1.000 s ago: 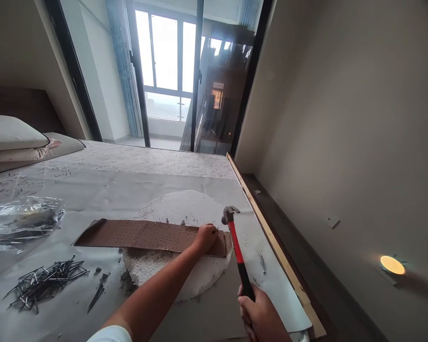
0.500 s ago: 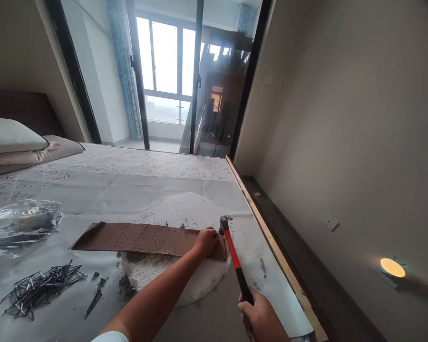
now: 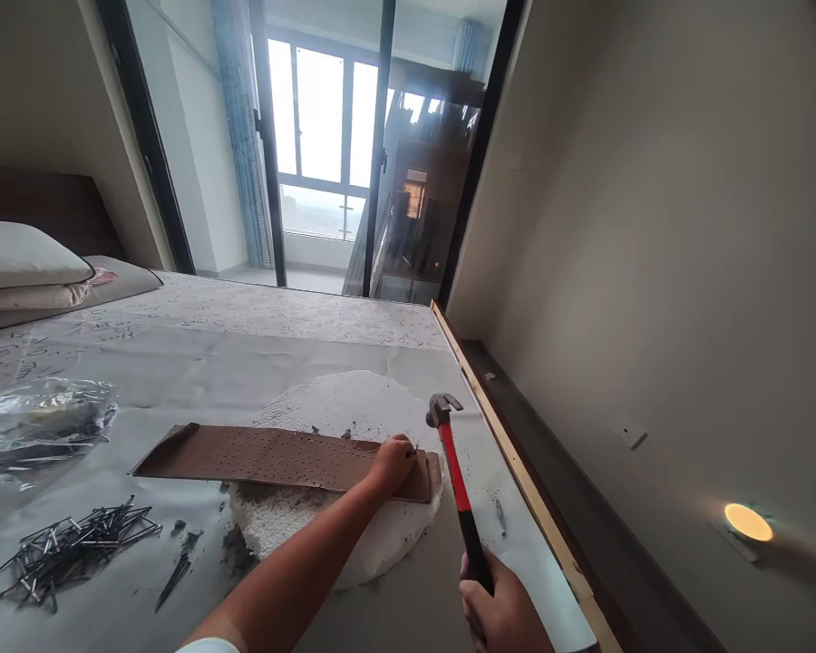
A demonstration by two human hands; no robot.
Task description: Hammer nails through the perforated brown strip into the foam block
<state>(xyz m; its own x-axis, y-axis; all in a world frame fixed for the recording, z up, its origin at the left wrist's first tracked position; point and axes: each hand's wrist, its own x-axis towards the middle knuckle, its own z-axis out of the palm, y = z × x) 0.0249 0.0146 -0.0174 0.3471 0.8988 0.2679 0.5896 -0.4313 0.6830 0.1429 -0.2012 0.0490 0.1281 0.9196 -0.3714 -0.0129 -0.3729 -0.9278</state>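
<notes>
At bottom right, the hammer (image 3: 457,476) is gripped low on its black-and-red handle by the closed right hand (image 3: 500,609), with the head raised just right of the strip's end. Farther in, a small nail, barely discernible, is pinched upright between the fingertips of the left hand (image 3: 391,461), which rests on the right end of the perforated brown strip (image 3: 278,456). The strip is laid across a white foam disc (image 3: 354,481) on the paper-covered surface (image 3: 177,363). Loose nails (image 3: 74,544) are heaped at left, a plastic bag (image 3: 37,422) beyond them. Since the fingers are held beside the nail, they could be struck by a misaimed blow; the nail could be bent by an oblique one.
</notes>
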